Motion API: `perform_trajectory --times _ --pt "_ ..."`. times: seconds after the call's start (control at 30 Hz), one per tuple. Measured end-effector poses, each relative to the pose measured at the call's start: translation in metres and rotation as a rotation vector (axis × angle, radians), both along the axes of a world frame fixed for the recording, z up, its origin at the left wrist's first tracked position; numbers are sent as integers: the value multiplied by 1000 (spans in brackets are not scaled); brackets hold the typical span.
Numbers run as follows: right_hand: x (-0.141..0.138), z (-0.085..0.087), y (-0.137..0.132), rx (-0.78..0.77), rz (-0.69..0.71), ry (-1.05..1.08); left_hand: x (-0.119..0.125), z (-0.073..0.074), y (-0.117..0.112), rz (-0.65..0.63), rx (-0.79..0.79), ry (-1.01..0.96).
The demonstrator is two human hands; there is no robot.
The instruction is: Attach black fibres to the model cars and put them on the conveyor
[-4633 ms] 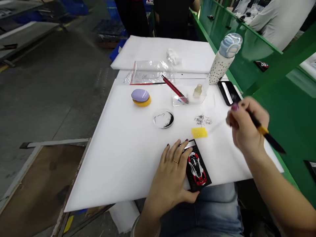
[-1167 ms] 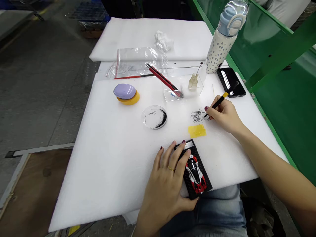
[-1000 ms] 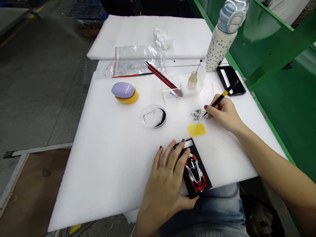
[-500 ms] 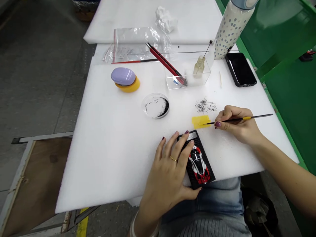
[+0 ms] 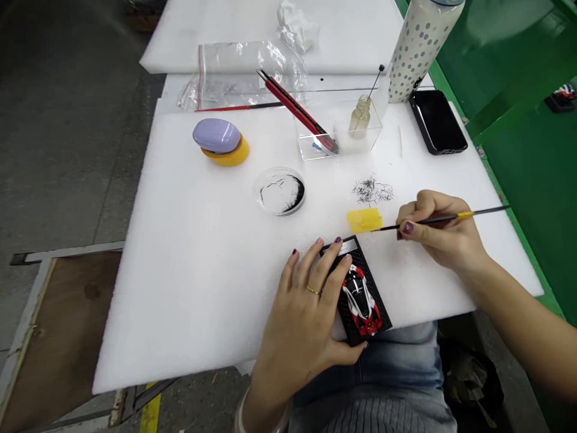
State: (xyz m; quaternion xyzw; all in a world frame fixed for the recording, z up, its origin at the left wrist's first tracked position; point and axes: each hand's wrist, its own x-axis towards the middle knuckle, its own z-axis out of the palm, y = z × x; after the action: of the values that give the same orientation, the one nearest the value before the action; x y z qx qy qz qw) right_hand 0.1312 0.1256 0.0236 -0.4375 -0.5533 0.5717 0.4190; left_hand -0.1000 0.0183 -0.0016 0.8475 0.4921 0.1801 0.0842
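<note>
My left hand grips the black base of a small model car, thumb at the near edge and fingertips over the far left side. The car is red, white and black, and its base lies at the front edge of the foam sheet. Pinched in my right hand is a thin dark paintbrush with a yellow band. Its tip is at the lower right edge of a yellow tape patch. Beyond the tape lies a scatter of fine black slivers.
A round clear dish holds more black slivers. Behind it stand a clear box with red tweezers and a small glass bottle. A purple-and-yellow case, a phone, a dotted bottle and a plastic bag lie around.
My right hand has drawn the paintbrush slightly right and down, so its tip has moved from on the yellow tape to its edge. My left hand stays on the model car's base.
</note>
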Motion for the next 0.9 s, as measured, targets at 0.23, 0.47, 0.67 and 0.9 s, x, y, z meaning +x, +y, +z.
perform_trajectory --times 0.23,0.47,0.67,0.9 --pt "-36 -1 -57 71 -135 280 -6 4 -3 -7 -124 -289" --pt "-49 -10 -72 81 -139 350 -3 3 -1 67 -168 -480" --pt "-51 -10 -73 105 -93 390 -2 1 3 82 -162 -581" --pt "-52 -9 -73 107 -86 417 -1 5 3 106 -193 -607"
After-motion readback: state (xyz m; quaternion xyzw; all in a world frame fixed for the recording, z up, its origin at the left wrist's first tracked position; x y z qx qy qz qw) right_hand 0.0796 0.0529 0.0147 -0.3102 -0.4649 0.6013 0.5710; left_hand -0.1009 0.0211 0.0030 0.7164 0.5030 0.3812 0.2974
